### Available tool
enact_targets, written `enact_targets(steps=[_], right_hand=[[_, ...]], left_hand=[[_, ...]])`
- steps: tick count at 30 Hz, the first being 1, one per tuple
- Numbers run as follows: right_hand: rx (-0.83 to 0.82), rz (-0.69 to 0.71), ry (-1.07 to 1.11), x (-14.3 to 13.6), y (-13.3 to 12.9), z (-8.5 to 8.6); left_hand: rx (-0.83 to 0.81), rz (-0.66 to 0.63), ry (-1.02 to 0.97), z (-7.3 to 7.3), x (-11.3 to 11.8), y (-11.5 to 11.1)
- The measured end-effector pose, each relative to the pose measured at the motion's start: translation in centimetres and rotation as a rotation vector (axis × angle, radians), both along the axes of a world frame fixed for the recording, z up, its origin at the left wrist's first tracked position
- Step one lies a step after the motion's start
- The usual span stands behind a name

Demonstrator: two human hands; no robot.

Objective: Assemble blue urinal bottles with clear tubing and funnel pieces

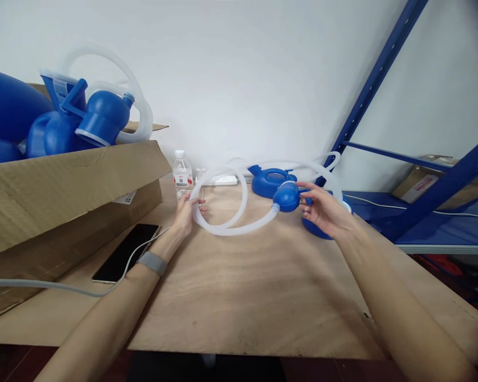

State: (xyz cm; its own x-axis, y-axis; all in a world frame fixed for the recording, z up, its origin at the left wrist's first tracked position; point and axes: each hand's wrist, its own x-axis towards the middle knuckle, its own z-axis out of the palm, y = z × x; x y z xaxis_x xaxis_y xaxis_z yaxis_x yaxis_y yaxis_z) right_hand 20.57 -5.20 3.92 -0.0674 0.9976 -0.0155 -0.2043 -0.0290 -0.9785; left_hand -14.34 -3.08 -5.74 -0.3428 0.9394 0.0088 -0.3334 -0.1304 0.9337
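Since both hands share one assy, head view lists it first: 1 translucent hose (242,229), looped btwn the hands above the worktop (239,297), R end at the neck of 1 blue cup (286,197). L hand (188,212): fingers curled round the L side of the loop, little gap left; prob. gripped there so the coil's weight doesn't pull on the joint. R hand (322,209): part-closed, fingertips on the cup at its handle side, palm off it; prob. a light hold, so the neck faces L toward the hose & the joint shows to the wearer. Behind cup: 1 blue jug (263,185), on worktop, prob. set back to be out of the hands' way. Under R hand: 1 further blue item (316,228), mostly hidden, type n/k. Rear, nr wall: 1 white power strip (225,181), prob. there for cable reach; 1 clear bottle (182,178), just beyond L hand. L side: 1 open carton (83,172) w/ blue parts (105,114) & coiled hose piled above the rim, qty n/k, prob. put there for L-hand reach. Beside carton: 1 phone (121,257), flat, screen dark, w/ pale cable (63,287) running over its edge to L forearm. L wrist: 1 grey band (153,262). R side: 1 blue rack (372,69), w/ 1 cardboard box (426,183) on its shelf.
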Motion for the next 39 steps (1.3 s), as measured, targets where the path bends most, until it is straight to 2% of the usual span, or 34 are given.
enact_targets(steps=[5,8,10,14,19,22,24,27,30,35,39], right_hand=[[-0.137,0.128,-0.001,-1.7,0.5,-4.1],[-0.109,0.137,-0.052,-3.4,0.6,-6.2],[-0.088,0.183,-0.067,-4.6,0.7,-6.9],[-0.035,0.316,-0.046,-7.1,0.9,-7.2],[0.128,0.322,-0.095,-9.9,1.2,-7.0],[0.194,0.331,-0.035,-11.2,1.6,-7.1],[0.215,0.272,0.048,-11.6,2.3,-7.3],[0.218,0.085,0.183,-11.9,3.9,-7.7],[0.214,-0.016,0.125,-12.1,5.2,-8.3],[0.235,0.057,-0.023,-13.7,4.7,-9.3],[0.146,0.230,-0.046,-13.3,3.8,-8.4]], left_hand=[[-0.002,-0.137,-0.097,0.6,0.4,-0.4],[-0.029,-0.206,-0.108,0.7,0.8,-0.6],[-0.043,-0.235,-0.092,0.6,1.2,-0.8],[-0.066,-0.253,-0.016,0.3,2.0,-1.2],[-0.072,-0.241,0.195,-0.6,2.9,-1.5],[-0.040,-0.252,0.338,-1.3,3.3,-1.4],[-0.020,-0.254,0.379,-1.5,3.4,-1.4],[0.047,-0.218,0.441,-1.5,3.4,-1.3],[0.111,-0.181,0.506,-1.5,3.5,-1.3],[0.175,-0.171,0.585,-2.1,4.4,-1.6],[0.202,-0.158,0.619,-2.3,4.7,-1.8]])
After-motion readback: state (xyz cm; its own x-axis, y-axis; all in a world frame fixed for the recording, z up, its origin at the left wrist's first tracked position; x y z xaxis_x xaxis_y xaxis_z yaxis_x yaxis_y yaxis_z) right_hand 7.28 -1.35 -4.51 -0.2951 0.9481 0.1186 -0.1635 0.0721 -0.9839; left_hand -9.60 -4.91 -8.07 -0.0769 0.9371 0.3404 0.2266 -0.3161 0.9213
